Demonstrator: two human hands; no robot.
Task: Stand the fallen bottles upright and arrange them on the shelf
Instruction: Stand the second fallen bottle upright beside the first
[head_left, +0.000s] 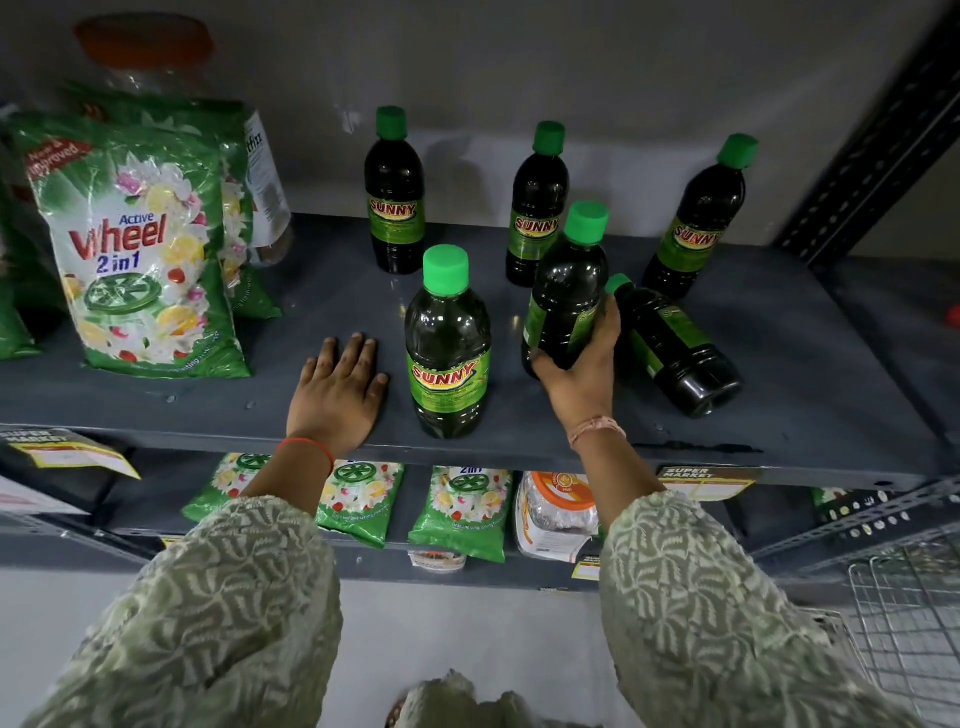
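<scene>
Dark bottles with green caps and "Sunny" labels stand on the grey shelf (311, 301). Three stand upright along the back: left (394, 192), middle (535, 208) and right (696, 218). Another upright bottle (448, 343) stands near the front edge. My right hand (584, 364) is wrapped around the lower body of a bottle (569, 291), which tilts slightly left with its label turned away. Just right of it one bottle (675, 348) lies on its side, cap pointing towards the back left. My left hand (337, 395) rests flat on the shelf, fingers apart, left of the front bottle.
Green "Wheel" detergent bags (140, 249) stand at the shelf's left, with a clear orange-lidded jar (145, 57) behind them. The lower shelf holds more bags (460, 512) and a jar (556, 514). A slotted metal upright (872, 156) bounds the right side. A wire basket (904, 634) sits at lower right.
</scene>
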